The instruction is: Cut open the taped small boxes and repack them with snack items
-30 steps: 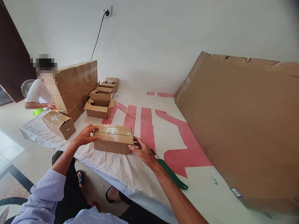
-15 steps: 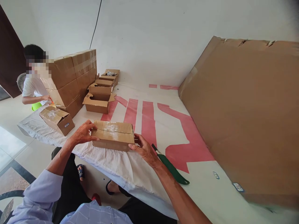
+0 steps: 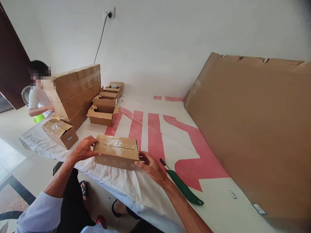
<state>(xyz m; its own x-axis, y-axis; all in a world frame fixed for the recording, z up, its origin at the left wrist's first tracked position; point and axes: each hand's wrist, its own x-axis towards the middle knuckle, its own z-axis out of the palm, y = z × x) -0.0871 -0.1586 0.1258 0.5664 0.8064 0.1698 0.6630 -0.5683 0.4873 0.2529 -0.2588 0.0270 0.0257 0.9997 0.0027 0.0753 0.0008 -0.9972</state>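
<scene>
A taped brown cardboard box (image 3: 116,153) lies flat on the cloth-covered table in front of me, clear tape across the middle of its closed flaps. My left hand (image 3: 84,149) grips its left end, thumb at the front and fingers over the top edge. At the opposite end, my right hand (image 3: 152,166) holds the right side with its thumb at the front corner; some of those fingers are hidden behind the box. A long object with a dark green cover and a black handle (image 3: 183,186) rests on the cloth beside my right forearm.
Another taped box (image 3: 60,133) sits at the table's left edge. Behind it rises a stack of cartons (image 3: 73,94), with a person (image 3: 39,97) beyond. Several open boxes (image 3: 102,118) stand toward the wall. A large cardboard sheet or carton (image 3: 255,129) fills the right side.
The view has tilted up slightly, so everything sits lower and a wall socket now shows. Both hands keep their hold on the box, which stays in about the same place.
</scene>
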